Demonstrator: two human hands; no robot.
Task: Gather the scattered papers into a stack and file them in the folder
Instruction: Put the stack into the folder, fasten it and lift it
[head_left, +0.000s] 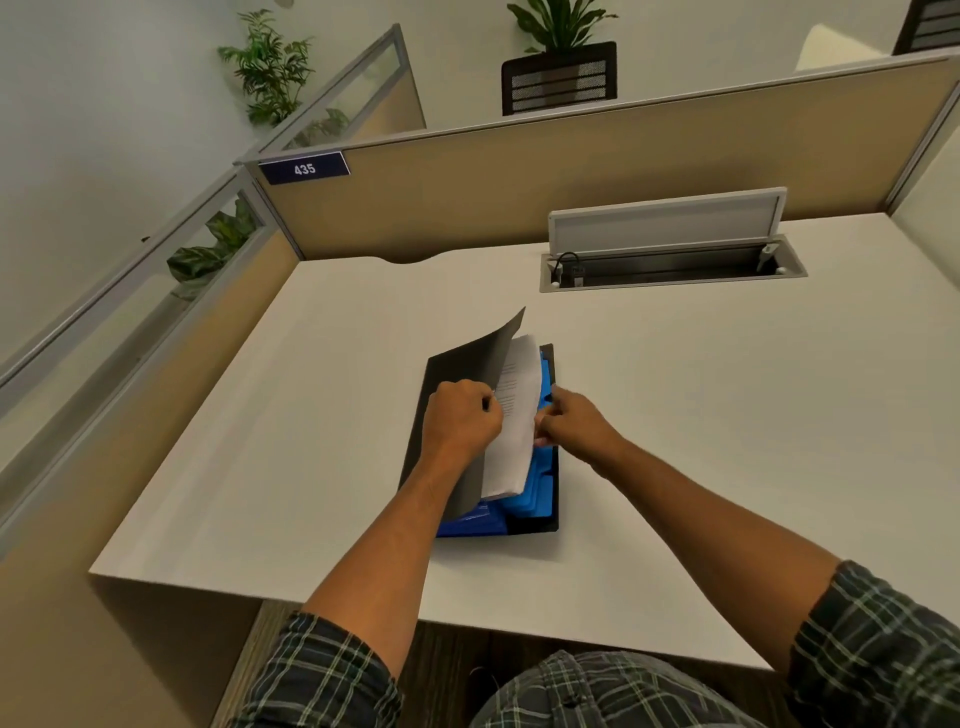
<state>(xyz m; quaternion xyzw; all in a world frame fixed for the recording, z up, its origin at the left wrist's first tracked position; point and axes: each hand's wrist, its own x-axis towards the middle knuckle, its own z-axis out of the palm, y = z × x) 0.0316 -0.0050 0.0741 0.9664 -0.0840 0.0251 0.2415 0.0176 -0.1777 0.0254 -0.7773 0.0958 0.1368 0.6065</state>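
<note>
- My left hand (460, 418) is curled around the near edge of the folder's dark cover (470, 395), holding it lifted and tilted away to the left. If that grip slackens, the cover will likely drop onto the sheets before they are seated.
- My right hand (569, 418) pinches the right edge of the stack of papers (514, 421), which stands on edge inside the open folder (548, 519), leaning against the raised cover.
- The stack looks fanned along its upper edge, not squared. Pushing it down now could bend a corner or leave some sheets sticking out past the cover.
- Blue dividers (543, 483) lie under and to the right of the papers. The bottom edge of the stack could catch on one of their tabs and buckle, or slip into the wrong section; I cannot tell which pocket it is aimed at.
- The folder lies loose on the tabletop (701, 415), with nothing bracing it. A sideways push from my right hand could slide the whole thing.
- No stray sheets show elsewhere on the tabletop, so I judge the gathering done and the filing nearly so.
</note>
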